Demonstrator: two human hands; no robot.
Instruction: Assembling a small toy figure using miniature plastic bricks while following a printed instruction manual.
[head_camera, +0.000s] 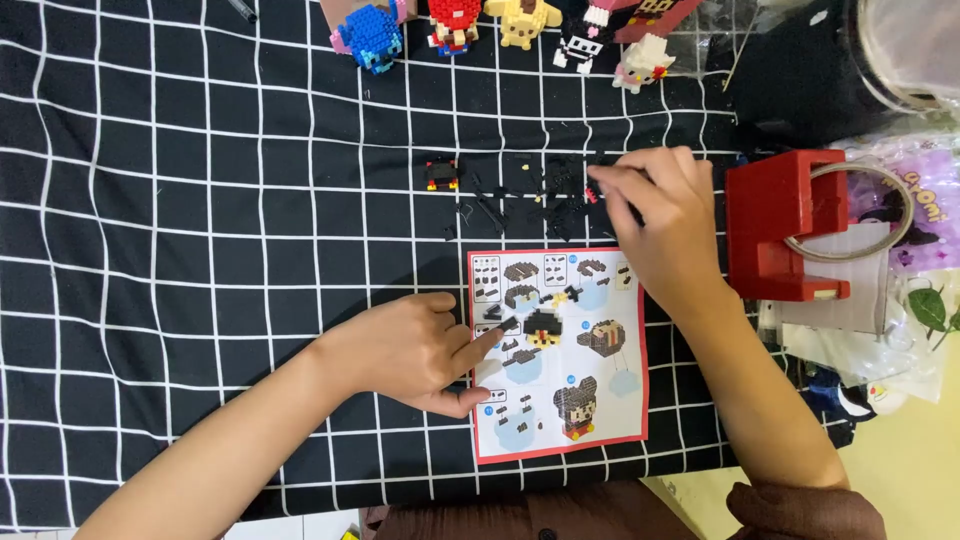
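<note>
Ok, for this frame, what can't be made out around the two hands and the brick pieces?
- Right hand, head view: whether its fingertips pinch a piece; the loose black bricks are too small and blend into the cloth.
- Left hand: part of the instruction sheet edge sits under its fingers.
- Finished brick figures: tops cut off by the upper edge.
- Small assembly: too small to tell its shape.

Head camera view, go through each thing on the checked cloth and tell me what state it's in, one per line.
Instruction sheet: unfolded, lying flat on the cloth.
Left hand: resting on the sheet's edge, forefinger pointing at a step.
Right hand: fingers pinched over the loose bricks.
Loose black bricks: scattered, unassembled.
Small black-and-red piece: partly built, standing alone.
Finished brick figures: assembled, upright in a row.
</note>
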